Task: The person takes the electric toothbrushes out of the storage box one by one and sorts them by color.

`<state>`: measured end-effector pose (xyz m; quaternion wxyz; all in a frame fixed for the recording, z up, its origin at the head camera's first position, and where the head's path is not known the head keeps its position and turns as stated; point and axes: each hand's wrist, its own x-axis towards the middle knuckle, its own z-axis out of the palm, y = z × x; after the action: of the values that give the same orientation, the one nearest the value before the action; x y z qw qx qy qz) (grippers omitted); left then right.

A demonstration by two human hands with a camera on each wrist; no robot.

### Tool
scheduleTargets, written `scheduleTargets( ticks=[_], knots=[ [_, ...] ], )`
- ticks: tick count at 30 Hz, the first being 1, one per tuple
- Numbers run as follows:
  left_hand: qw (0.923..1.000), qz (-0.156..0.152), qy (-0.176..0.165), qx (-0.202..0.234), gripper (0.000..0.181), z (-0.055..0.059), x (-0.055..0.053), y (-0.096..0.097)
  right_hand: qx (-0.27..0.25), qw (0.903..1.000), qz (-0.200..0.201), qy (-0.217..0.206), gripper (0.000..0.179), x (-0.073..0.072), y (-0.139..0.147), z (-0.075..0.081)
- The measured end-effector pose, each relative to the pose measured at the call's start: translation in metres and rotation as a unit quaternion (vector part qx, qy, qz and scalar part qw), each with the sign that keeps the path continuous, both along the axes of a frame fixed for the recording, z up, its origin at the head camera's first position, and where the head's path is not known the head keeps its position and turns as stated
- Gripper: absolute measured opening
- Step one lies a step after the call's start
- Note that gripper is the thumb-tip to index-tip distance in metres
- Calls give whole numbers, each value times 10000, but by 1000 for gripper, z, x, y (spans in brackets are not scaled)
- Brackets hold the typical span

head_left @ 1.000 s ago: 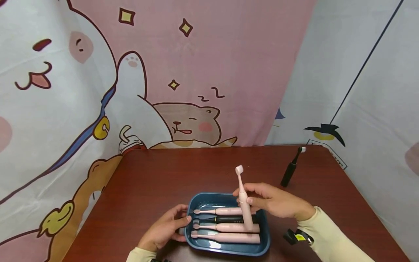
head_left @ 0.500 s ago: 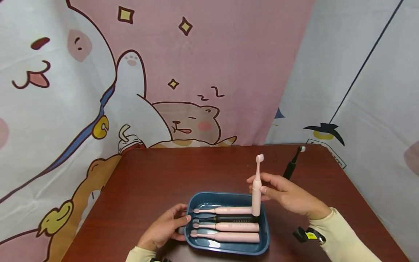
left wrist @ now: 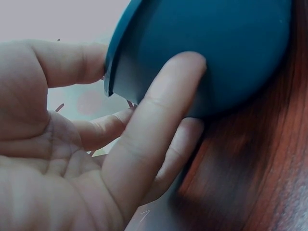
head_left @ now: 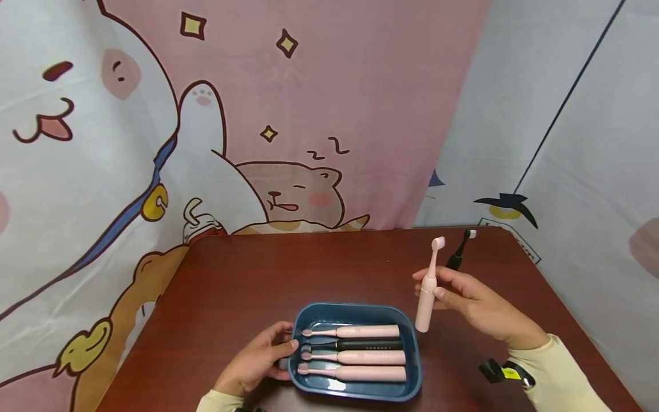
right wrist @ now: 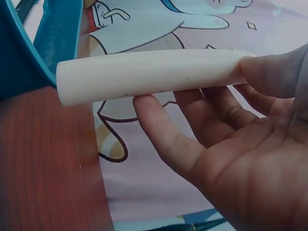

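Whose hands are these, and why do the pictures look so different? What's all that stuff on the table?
No robot here, just a person's two bare hands. A camera on the head gives the wide picture. Each close-up comes from a camera worn on a wrist, looking at that hand.

On the brown table is a blue tray. Inside lie three pink toothbrushes and a black toothbrush. Another black one is farther back, partly hidden by the right hand.

That right hand pinches a fourth pink toothbrush, outside the tray, bristle end up. The left hand touches the tray's end.
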<state>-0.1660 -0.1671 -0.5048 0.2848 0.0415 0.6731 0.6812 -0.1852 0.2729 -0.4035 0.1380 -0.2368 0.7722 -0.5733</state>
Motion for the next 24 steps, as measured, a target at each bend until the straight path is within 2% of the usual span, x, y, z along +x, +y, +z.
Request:
scheduleTargets(
  ticks=[10,24],
  knots=[
    [10000,35,-4,-42,50,-1,0,0,12,9994,-211,290,36,1,14,-3],
    [10000,21,-17,-33,50,1,1,1,-3,9968,-676,418,36,0,39,-10]
  ],
)
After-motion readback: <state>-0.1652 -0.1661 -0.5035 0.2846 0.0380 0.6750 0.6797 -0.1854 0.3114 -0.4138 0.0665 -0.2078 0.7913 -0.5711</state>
